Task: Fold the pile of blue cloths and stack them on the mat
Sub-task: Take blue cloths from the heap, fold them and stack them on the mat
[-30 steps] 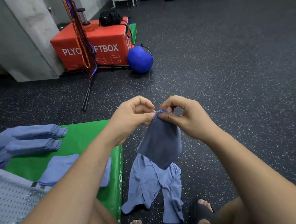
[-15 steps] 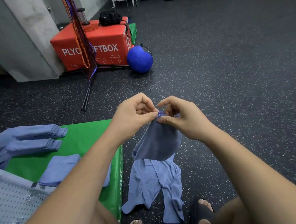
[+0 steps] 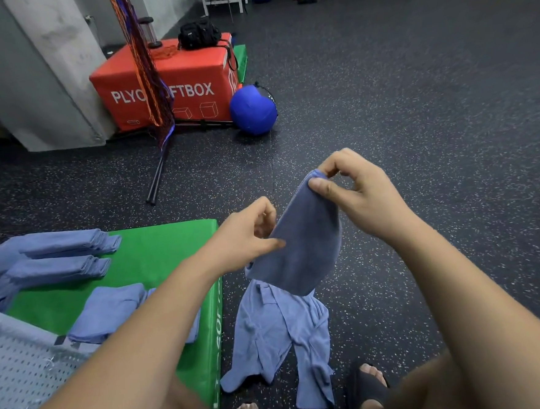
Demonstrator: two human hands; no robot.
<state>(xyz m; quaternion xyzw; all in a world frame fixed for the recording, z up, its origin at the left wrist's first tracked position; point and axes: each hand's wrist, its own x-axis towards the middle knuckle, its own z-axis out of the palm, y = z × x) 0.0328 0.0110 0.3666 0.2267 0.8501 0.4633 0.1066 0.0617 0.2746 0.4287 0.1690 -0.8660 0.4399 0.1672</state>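
Partly behind L forearm (image 3: 162, 323): folded cloth (image 3: 110, 311).

the right hand (image 3: 362, 194) pinches a blue cloth (image 3: 303, 240) at its top corner — the left hand (image 3: 248, 234) grips its edge lower down, above a crumpled pile (image 3: 281, 337) beside the green mat (image 3: 157, 253).
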